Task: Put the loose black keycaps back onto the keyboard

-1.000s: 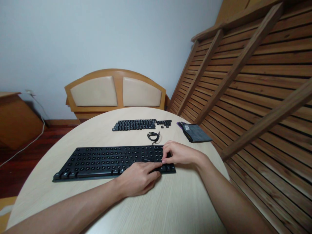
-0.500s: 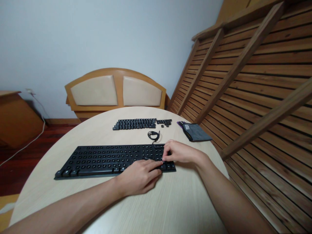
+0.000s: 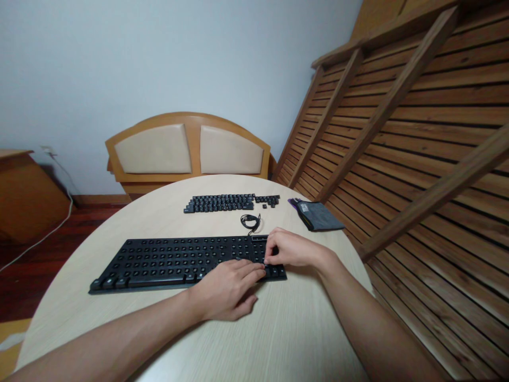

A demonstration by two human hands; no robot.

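Note:
A black keyboard (image 3: 167,260) lies on the table, most of its key positions bare of caps. Along its front row a few caps and a long space bar (image 3: 155,278) are in place. My left hand (image 3: 230,289) rests over the keyboard's front right part, fingers stretched toward the number pad and thumb apart. Its fingertips come close to those of my right hand (image 3: 284,249), which is pinched at the number pad. Whatever is between my right thumb and finger is too small and hidden to make out. Loose black keycaps (image 3: 220,203) stand in rows beyond the keyboard.
A coiled black cable (image 3: 250,222) sits behind the keyboard. Near the table's right edge lies a dark grey pouch (image 3: 320,216). The round table (image 3: 294,329) stands before a wooden headboard (image 3: 193,143); a slatted wooden frame (image 3: 397,132) leans at the right.
My left fingers have drawn together slightly at the number pad, and the lower part of that hand has shifted a little toward me. My right hand stays pinched in nearly the same spot.

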